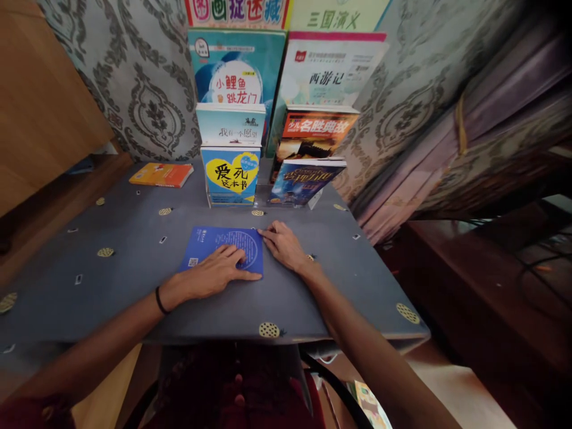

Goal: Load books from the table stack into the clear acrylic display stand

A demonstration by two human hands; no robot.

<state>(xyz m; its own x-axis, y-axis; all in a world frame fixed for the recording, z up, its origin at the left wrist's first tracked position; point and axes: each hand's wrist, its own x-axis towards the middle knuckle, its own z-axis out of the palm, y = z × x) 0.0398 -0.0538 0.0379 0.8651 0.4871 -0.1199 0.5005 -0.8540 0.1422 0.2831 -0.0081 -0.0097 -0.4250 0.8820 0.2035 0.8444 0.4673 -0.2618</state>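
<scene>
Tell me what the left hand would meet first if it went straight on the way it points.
Probably the right hand or its wrist: the left hand, on the blue booklet, points across toward it. Exact depth is hard to judge.

Best lane's on the left: from the orange book (pixel 161 174) at upper left down to the left forearm, the pineapple-print tablecloth (pixel 127 256) is wide open. There's a thinner strip mid-frame between the blue booklet (pixel 218 238) and the yellow-heart book (pixel 232 179). Don't bother going straight back; the stacked display books wall off top center, with just a skinny slot between that one and the dark blue book (pixel 306 182). Left hand (pixel 217 271) covers the booklet's lower middle, right hand (pixel 286 244) blocks its upper right corner. There's a pocket between the forearms, plus room right of the right one.
</scene>
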